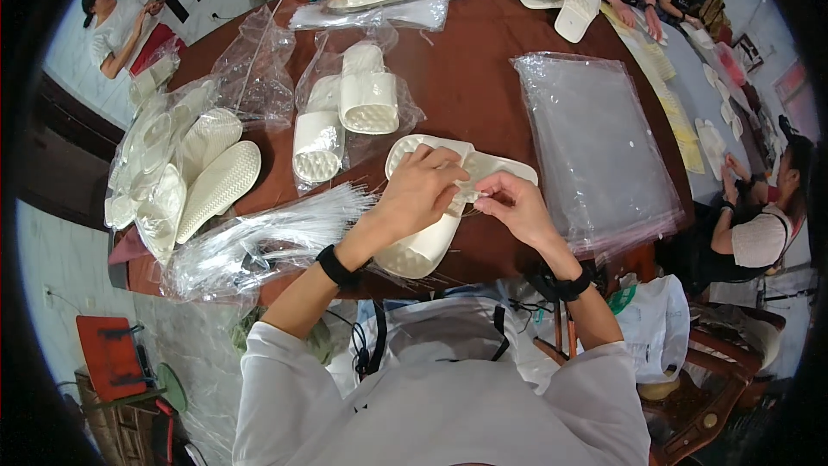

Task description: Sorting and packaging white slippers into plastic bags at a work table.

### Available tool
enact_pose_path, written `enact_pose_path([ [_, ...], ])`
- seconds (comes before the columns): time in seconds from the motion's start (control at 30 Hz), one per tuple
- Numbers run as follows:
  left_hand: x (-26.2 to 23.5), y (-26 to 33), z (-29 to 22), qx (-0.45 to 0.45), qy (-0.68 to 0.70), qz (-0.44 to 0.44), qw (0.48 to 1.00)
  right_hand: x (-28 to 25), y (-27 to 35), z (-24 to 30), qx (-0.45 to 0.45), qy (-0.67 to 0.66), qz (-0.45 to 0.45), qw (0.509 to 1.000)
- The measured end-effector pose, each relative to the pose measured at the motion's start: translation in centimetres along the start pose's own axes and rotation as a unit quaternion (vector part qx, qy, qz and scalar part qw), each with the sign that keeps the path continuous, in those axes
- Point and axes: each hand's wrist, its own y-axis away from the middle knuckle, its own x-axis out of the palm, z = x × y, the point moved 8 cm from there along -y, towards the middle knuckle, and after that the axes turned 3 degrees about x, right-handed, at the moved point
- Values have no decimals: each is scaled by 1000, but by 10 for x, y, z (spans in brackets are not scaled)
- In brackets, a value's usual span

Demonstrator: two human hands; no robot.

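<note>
Right bare hand (520, 210) is pinching a small, whitish, blurred piece (468, 194) | left bare hand (424, 183) is holding its fingers bent beside it, grip unclear | pair of smooth, cream, round-ended, wide-strapped slippers (420, 248) is lying beneath both hands on the reddish-brown table (470, 60) | thin, glossy, translucent strands (272, 233) are fanning leftward | clear, flat plastic bags (599, 147) are lying rightward.

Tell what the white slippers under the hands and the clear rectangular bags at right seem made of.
White slippers: probably moulded foam or plastic, satin finish; soft sheen, no visible weave.
Clear rectangular bags: likely thin plastic film, glossy; see-through, wrinkled.
</note>
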Motion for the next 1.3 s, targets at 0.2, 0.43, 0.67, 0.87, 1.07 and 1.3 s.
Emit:
enact_pose_path([
  [0.2, 0, 0, -17, 39, 5, -48, 998, 0, 6, 5, -43, -8, -17, 999],
  [0.43, 3, 0, -12, 30, 27, -97, 994, -3, 9, -4, -27, -61, -35, 997],
  [0.67, 2, -1, -18, 22, 25, -83, 996, 0, 12, -4, -38, -68, -40, 996],
  [0.87, 6, -3, -20, 18, 27, -81, 996, -1, 14, -8, -56, -121, -60, 989],
  [1.07, 11, -1, -15, 8, 67, -100, 993, -4, 13, -5, -55, -52, -77, 994],
  [1.3, 12, 1, -13, 15, 66, -106, 992, 0, 12, 7, -90, 34, -72, 993],
])
